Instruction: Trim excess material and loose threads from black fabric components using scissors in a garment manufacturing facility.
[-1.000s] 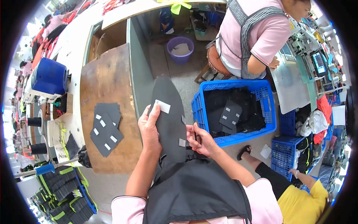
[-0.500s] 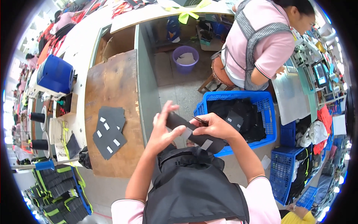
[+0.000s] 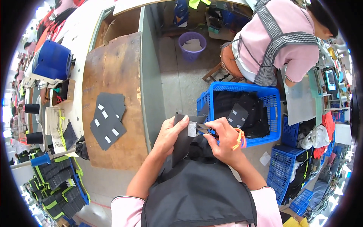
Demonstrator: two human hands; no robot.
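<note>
At the middle of the view, the left hand (image 3: 171, 135) pinches a bent black panel (image 3: 182, 145), its thumb pressed on the near face beside a silvery-white patch (image 3: 192, 129). At three o'clock from that patch, the right hand (image 3: 224, 142) has its fingers closed round small dark snips (image 3: 204, 130), blades aimed at the patch's edge; whether they touch it I cannot tell. Bright yellow-orange bands (image 3: 239, 139) circle the right wrist.

Directly at six o'clock lies the wearer's dark apron (image 3: 198, 193). At two o'clock, just past the right hand, a blue crate (image 3: 261, 141) holds black pieces, one with pale patches. Toward nine o'clock, overlapping black pieces (image 3: 106, 128) with white patches rest on a brown wooden board (image 3: 113, 72).

Farther out, a purple basket (image 3: 191, 56) stands at twelve, and between one and two a co-worker (image 3: 280, 39) in a pink top sits turned away. Another blue crate (image 3: 281, 170) stands at four, and a blue-covered machine (image 3: 52, 60) at ten.
</note>
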